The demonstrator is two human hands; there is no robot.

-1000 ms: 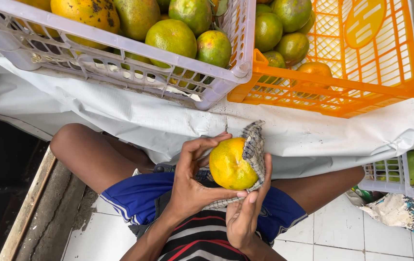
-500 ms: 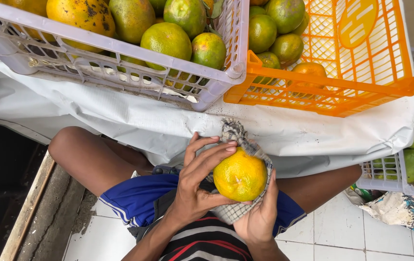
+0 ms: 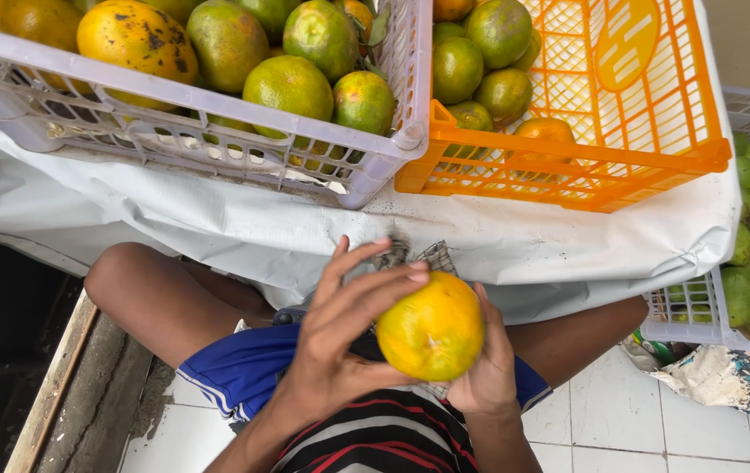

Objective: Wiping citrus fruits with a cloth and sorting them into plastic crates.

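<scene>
Nearest, the person sits with bare knees apart over a white tiled floor (image 3: 725, 447). The left hand (image 3: 340, 337) and right hand (image 3: 484, 372) are both clamped around one yellow-orange orange (image 3: 432, 328), held above the lap with a checked cloth (image 3: 414, 256) tucked behind it. The fruit's skin looks clean and whole, so the wiping seems close to done on this side; its far side is hidden. Beyond lies a white sheet (image 3: 217, 223) over a table. On it stand a pale crate (image 3: 217, 131) at left and an orange crate (image 3: 620, 166) at right, both holding greenish oranges. A third crate (image 3: 699, 311) of green fruit sits lower, far right.
</scene>
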